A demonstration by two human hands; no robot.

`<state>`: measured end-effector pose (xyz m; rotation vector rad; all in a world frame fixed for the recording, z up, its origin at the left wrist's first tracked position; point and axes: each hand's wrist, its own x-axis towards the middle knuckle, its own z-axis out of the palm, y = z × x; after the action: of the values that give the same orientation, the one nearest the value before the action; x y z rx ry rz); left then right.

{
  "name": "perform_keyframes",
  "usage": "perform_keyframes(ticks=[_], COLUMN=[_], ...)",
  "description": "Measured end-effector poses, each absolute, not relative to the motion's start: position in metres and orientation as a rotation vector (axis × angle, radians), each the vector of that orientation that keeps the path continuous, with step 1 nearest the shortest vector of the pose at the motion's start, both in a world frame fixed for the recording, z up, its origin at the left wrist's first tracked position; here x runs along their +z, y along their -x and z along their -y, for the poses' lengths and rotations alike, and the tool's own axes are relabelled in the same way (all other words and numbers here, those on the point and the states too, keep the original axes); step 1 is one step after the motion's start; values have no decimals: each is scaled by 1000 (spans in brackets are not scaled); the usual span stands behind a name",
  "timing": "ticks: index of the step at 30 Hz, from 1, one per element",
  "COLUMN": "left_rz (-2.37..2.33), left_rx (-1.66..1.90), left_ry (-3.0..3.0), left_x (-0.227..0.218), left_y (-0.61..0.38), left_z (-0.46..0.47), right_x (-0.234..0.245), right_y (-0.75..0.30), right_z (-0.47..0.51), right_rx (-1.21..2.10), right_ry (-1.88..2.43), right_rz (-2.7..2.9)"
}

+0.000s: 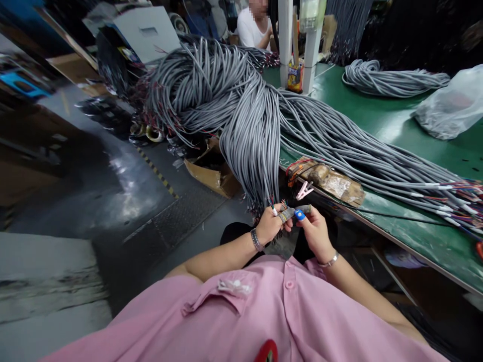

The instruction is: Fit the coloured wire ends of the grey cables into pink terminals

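Observation:
In front of my waist, my left hand [269, 225] is closed around the stripped end of a grey cable, whose thin coloured wires [272, 202] stick up by the index finger. My right hand [316, 229] meets it from the right, thumb and fingers pinched together; whatever lies between them is too small to make out. Blue tape [299, 215] wraps the right thumb, and greyish wrapping covers a finger on each hand. Just beyond my hands, a thick bundle of grey cables [251, 141] hangs over the table edge, its wire ends reaching down to them.
The green table [381, 118] carries more grey cables [358, 146], a coiled bundle [388, 80] and a plastic bag [453, 103]. A pink clip [304, 190] and a taped block [332, 181] sit at its edge. Below is a cardboard box [207, 173]. Another person [252, 30] sits across.

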<state>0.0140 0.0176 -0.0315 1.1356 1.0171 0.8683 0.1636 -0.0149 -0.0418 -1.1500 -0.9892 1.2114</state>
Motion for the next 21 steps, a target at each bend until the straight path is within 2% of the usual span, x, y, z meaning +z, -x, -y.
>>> perform_keyframes(ticks=[8, 21], left_rz=[-877, -968], left_rx=[541, 923], left_ry=[-1295, -985], left_x=[-21, -33], left_y=[3, -5], left_z=[-22, -14], right_x=[-34, -41], right_y=[-165, -154], right_z=[2, -5], right_rx=[1397, 1377], right_ry=[1050, 1081], right_rz=[1079, 861])
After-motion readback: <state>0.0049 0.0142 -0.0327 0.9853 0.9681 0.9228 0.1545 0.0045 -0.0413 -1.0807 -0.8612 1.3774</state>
